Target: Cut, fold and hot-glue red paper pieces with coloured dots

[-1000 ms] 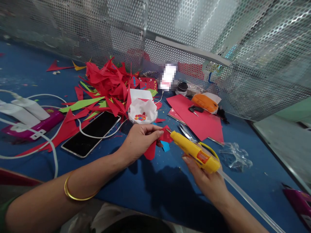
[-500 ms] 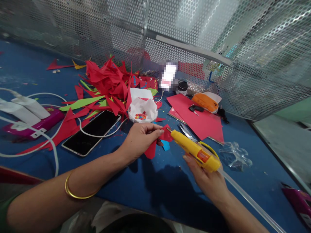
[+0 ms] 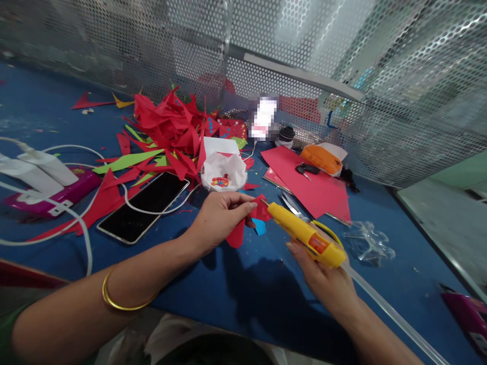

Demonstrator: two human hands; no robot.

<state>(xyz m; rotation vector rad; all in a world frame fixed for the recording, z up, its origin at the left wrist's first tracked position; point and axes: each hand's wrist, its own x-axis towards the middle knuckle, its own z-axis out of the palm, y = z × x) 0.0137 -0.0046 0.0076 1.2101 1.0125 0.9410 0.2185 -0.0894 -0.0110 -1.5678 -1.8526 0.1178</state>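
Between thumb and fingers, my left hand (image 3: 220,218) pinches a red paper piece (image 3: 236,235), part of which sticks out to the right. My right hand (image 3: 327,284) is wrapped round a yellow hot glue gun (image 3: 306,234), with a long clear glue stick (image 3: 391,312) coming out of its back end. The gun's metal nozzle is at the right part of the red paper; whether it touches cannot be made out. Just under the paper shows a small blue paper piece (image 3: 259,227). Behind my left hand stands a white-lined bowl (image 3: 238,170) with tiny coloured bits in it.
Scissors (image 3: 292,205) and red sheets (image 3: 289,175) with a key (image 3: 305,171) lie beyond the gun. A dark-screened phone (image 3: 142,210), white cables and a heap of red paper scraps (image 3: 171,121) are at left. Clear plastic (image 3: 369,243) lies at right; a perforated metal screen (image 3: 289,71) stands behind.
Almost nothing differs. The glue gun and both hands hold nearly the same position, with the nozzle still at the red paper.
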